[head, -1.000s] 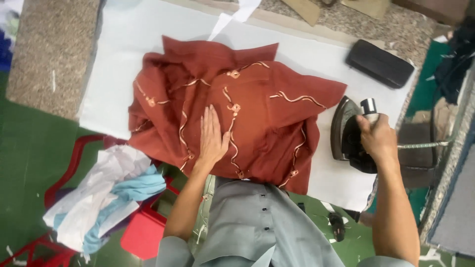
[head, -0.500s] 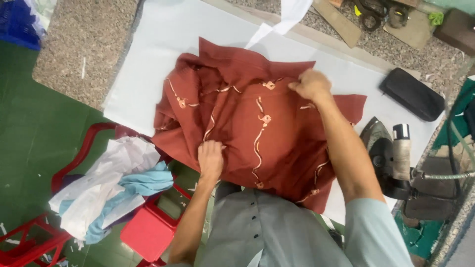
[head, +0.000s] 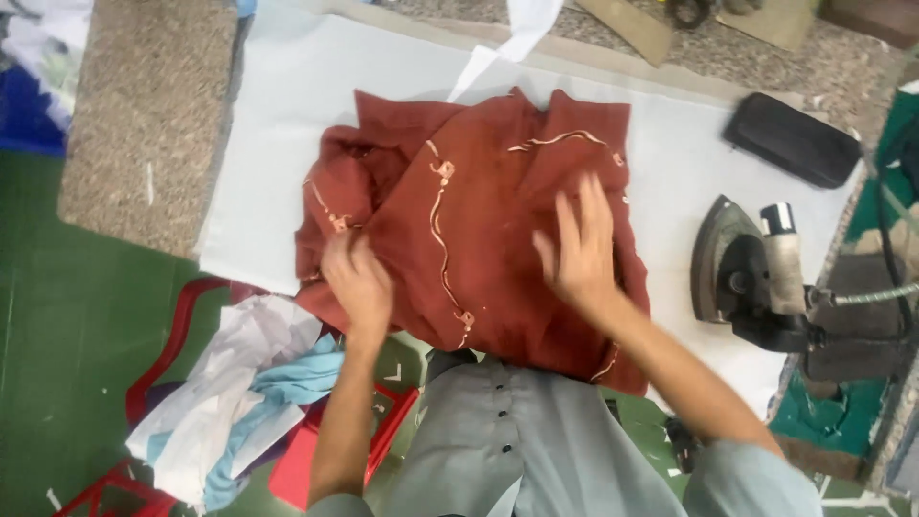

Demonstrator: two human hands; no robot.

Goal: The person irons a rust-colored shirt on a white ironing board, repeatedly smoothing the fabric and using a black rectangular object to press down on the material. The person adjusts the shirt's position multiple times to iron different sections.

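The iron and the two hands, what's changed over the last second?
The right hand let go of the iron, which now sits alone at the right, and moved left onto the red garment. The left hand shifted to the garment's left edge, and the cloth is bunched differently. The black case and the clothes pile stayed put.

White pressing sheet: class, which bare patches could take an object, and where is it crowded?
On the white sheet, bare patches lie left of and beyond the rust garment, and between garment and black pad. Crowded: the near edge with both hands, left hand and right hand, and around the iron.
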